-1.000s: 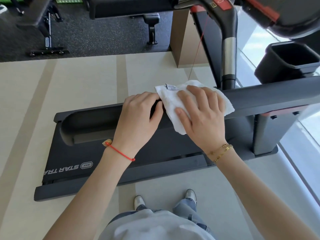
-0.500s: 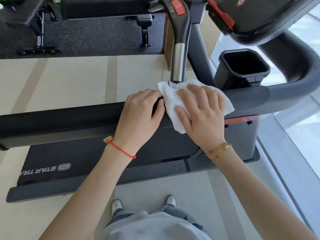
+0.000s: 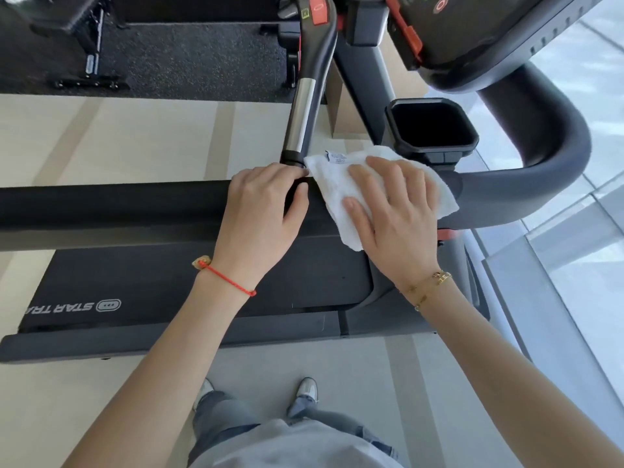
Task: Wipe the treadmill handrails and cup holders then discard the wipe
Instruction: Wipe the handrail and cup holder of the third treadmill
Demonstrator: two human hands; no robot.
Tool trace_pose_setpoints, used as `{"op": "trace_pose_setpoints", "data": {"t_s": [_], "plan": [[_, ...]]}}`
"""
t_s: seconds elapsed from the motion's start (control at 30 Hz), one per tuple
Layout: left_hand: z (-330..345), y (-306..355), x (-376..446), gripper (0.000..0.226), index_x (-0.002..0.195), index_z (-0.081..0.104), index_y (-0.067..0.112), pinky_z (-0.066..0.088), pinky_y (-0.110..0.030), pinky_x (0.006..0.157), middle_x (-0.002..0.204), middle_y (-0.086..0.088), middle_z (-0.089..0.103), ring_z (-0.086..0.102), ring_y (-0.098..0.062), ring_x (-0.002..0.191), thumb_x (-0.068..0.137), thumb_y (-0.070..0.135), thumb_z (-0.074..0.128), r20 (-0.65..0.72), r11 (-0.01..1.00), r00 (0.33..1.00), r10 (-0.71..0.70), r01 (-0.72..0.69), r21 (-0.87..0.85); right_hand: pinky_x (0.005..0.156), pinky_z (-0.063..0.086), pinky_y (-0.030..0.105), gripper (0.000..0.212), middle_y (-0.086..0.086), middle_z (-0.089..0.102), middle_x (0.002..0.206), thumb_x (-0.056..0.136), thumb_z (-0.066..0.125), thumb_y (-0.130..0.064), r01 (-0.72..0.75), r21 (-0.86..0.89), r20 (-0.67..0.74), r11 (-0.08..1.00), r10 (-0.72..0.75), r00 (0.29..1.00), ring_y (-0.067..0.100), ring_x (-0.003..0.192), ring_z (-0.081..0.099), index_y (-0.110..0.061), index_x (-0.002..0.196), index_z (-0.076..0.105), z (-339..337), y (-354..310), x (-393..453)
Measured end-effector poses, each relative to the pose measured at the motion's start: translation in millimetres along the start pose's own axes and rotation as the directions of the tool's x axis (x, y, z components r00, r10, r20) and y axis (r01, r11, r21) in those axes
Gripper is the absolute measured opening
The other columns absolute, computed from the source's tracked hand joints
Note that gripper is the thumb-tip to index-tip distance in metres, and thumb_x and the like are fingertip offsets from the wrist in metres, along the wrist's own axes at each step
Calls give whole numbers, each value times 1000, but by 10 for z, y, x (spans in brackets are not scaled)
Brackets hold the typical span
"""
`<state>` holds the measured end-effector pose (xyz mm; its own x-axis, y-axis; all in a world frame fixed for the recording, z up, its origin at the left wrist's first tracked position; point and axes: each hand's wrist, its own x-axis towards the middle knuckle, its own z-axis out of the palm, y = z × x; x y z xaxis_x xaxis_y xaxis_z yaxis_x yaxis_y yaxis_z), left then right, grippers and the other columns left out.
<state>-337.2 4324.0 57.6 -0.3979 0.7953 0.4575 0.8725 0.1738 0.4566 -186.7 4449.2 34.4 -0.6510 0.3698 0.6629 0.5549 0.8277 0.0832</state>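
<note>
On the handrail: a white wipe (image 3: 341,184) lies draped over the dark handrail (image 3: 118,204), just in front of the cup holder (image 3: 432,126).
Right hand: the right hand (image 3: 395,214) presses the wipe onto the rail, fingers (image 3: 381,170) straight and spread flat.
Left hand: the left hand (image 3: 260,211) grips the bare rail just beside the wipe, fingers curled over the top, thumb at the front.
Wrists: a red cord (image 3: 229,280) on the left, a gold bracelet (image 3: 429,287) on the right.
Below: treadmill belt (image 3: 169,282) and the person's shoes (image 3: 304,393) on the floor.
</note>
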Motion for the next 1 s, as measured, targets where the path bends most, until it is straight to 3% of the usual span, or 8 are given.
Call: {"op": "trace_pose_setpoints", "data": {"t_s": [0.17,0.37,0.6,0.77,0.9,1.0], "plan": [[23,39,-22,26,117,68,7,45,-45,99,112,-4,71,66,-24,102,101,18,50,-29,1000,999,-18,19,18,95,38,44,36,8,58,125,101,41,-36,-62,13,36,998,62,997,35,109,51,-14,123,60,-129,354,-46],[10,33,-25,25,117,68,9,44,-43,99,111,-2,71,66,-23,102,100,18,51,-25,1000,1000,-9,9,14,94,36,42,35,4,57,122,102,36,-37,-123,27,86,992,121,989,32,107,49,-19,120,60,-166,197,41],[-13,-49,-16,18,102,67,4,48,-46,84,89,-6,69,62,-27,83,98,13,52,-11,1000,1000,15,-15,3,88,37,43,45,4,56,126,102,28,-46,73,18,228,997,-75,971,32,101,49,-19,127,54,-139,-118,178],[-90,-175,-83,18,104,67,6,47,-42,90,88,-2,68,63,-25,85,98,15,52,-65,998,998,-8,11,54,89,37,43,48,4,54,128,103,24,-47,121,43,290,992,-128,949,32,104,50,-19,129,52,-179,-134,254],[-208,-362,-149,18,99,67,6,46,-44,88,79,-2,65,60,-26,77,98,14,51,-106,994,993,-48,58,97,89,39,43,50,5,55,125,103,21,-46,218,107,370,970,-242,897,31,104,51,-16,131,51,-138,-399,431],[-332,-552,-211,21,101,69,6,46,-46,91,85,-3,69,62,-26,80,99,16,51,-126,987,988,-84,100,123,88,39,42,53,4,56,122,104,17,-47,255,132,424,958,-287,859,28,100,51,-16,129,52,-94,-571,586]]}}
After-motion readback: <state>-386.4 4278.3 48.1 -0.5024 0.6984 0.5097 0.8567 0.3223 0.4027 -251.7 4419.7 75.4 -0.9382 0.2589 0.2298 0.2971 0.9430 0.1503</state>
